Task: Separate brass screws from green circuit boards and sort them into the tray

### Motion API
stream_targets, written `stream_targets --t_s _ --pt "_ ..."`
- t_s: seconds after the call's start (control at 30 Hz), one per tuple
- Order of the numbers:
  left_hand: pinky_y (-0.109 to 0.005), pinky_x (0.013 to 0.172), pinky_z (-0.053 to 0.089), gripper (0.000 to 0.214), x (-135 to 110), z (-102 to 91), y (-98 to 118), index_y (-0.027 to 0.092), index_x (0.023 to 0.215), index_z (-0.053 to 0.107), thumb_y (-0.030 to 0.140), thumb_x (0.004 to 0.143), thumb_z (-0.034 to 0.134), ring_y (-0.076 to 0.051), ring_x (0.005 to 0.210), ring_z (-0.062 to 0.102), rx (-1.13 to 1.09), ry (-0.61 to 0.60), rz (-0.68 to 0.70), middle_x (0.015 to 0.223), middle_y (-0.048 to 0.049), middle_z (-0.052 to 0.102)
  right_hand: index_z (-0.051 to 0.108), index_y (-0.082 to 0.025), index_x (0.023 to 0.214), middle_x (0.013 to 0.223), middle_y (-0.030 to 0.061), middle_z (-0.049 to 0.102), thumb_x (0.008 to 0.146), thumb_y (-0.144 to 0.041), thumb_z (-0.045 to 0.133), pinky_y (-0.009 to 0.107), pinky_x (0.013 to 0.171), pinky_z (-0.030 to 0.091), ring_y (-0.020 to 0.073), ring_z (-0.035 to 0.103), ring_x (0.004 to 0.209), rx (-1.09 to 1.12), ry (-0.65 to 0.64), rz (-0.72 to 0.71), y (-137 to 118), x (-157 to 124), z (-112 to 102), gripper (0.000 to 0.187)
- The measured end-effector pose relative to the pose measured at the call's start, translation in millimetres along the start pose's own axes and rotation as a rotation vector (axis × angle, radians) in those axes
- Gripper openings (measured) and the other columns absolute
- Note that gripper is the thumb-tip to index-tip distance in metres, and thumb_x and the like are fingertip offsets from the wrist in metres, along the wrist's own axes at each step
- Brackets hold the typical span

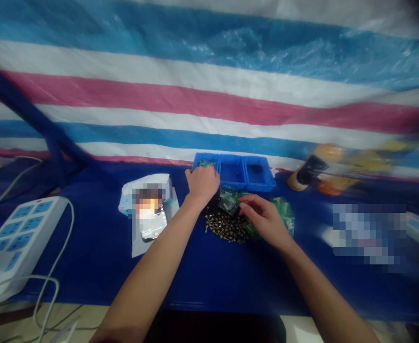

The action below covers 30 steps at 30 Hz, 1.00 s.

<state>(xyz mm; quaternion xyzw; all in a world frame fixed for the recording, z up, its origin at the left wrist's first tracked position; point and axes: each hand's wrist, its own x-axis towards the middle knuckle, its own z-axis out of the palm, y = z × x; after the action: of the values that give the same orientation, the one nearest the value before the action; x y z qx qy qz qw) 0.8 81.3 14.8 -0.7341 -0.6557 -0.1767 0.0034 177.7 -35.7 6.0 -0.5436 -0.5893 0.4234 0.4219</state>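
Observation:
My left hand (202, 183) reaches to the leftmost of three blue bins (233, 171); its fingers are curled over the bin's front edge and whatever they hold is hidden. My right hand (263, 216) lies over a heap of small green circuit boards (284, 209), fingers bent and pinching toward a dark board (228, 205). A pile of small brass-coloured screws (225, 227) sits just in front of both hands on the blue tabletop (209, 271).
A white power strip (16, 238) with cables lies at the left. A white packet (148, 209) rests left of my left arm. An orange and black bottle (316, 169) lies at the right rear. A striped tarp (209, 95) hangs behind.

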Motion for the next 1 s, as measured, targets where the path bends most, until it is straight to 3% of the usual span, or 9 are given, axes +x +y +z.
stream_targets --t_s 0.13,0.37,0.6,0.8,0.9,1.0 --pt "-0.051 0.084 0.041 0.032 -1 -8.7 -1 0.016 0.090 0.071 0.025 0.094 0.040 -0.032 0.084 0.067 0.012 0.045 -0.049 0.086 -0.0148 0.072 0.067 -0.020 0.105 0.074 0.0030 0.067 0.087 -0.051 0.062 0.026 0.053 0.040 0.0137 0.052 0.058 -0.005 0.007 0.002 0 -1 -1 0.036" --pt "-0.043 0.074 0.046 0.031 5 -30.3 -24 0.020 0.093 0.074 0.029 0.094 0.044 -0.031 0.088 0.065 -0.047 0.100 -0.077 0.093 -0.0146 0.072 0.068 -0.020 0.104 0.075 0.0029 0.067 0.087 -0.051 0.060 0.028 0.057 0.043 0.0146 0.054 0.060 -0.017 0.010 -0.018 0 0 -1 0.036" --pt "-0.048 0.083 0.045 0.033 4 -19.7 -23 0.022 0.087 0.073 0.039 0.095 0.046 -0.033 0.089 0.067 -0.085 -0.085 0.017 0.086 -0.0119 0.072 0.067 -0.021 0.106 0.076 0.0030 0.067 0.088 -0.051 0.061 0.028 0.056 0.042 0.0151 0.054 0.061 -0.031 0.005 -0.016 1 -1 -2 0.036" --pt "-0.053 0.090 0.042 0.038 -1 -15.5 -19 0.021 0.093 0.070 0.043 0.098 0.039 -0.032 0.094 0.066 -0.045 -0.043 0.178 0.099 -0.0114 0.073 0.068 -0.021 0.106 0.076 0.0033 0.068 0.087 -0.051 0.061 0.028 0.056 0.042 0.0154 0.055 0.061 -0.032 -0.003 -0.026 4 -1 -2 0.036" --pt "-0.052 0.090 0.042 0.051 -2 -11.0 -18 0.018 0.090 0.068 0.052 0.099 0.032 -0.030 0.087 0.067 -0.017 -0.108 0.249 0.090 -0.0125 0.073 0.068 -0.022 0.108 0.079 0.0039 0.069 0.089 -0.049 0.059 0.030 0.057 0.044 0.0175 0.059 0.064 -0.088 -0.005 -0.055 3 -1 -1 0.034" --pt "-0.048 0.087 0.045 0.050 -3 -7.4 -17 0.017 0.095 0.067 0.054 0.099 0.033 -0.029 0.085 0.068 -0.056 -0.092 0.239 0.086 -0.0120 0.073 0.067 -0.023 0.109 0.082 0.0047 0.070 0.092 -0.044 0.055 0.032 0.063 0.046 0.0199 0.061 0.070 -0.275 0.032 -0.155 3 -2 0 0.030"
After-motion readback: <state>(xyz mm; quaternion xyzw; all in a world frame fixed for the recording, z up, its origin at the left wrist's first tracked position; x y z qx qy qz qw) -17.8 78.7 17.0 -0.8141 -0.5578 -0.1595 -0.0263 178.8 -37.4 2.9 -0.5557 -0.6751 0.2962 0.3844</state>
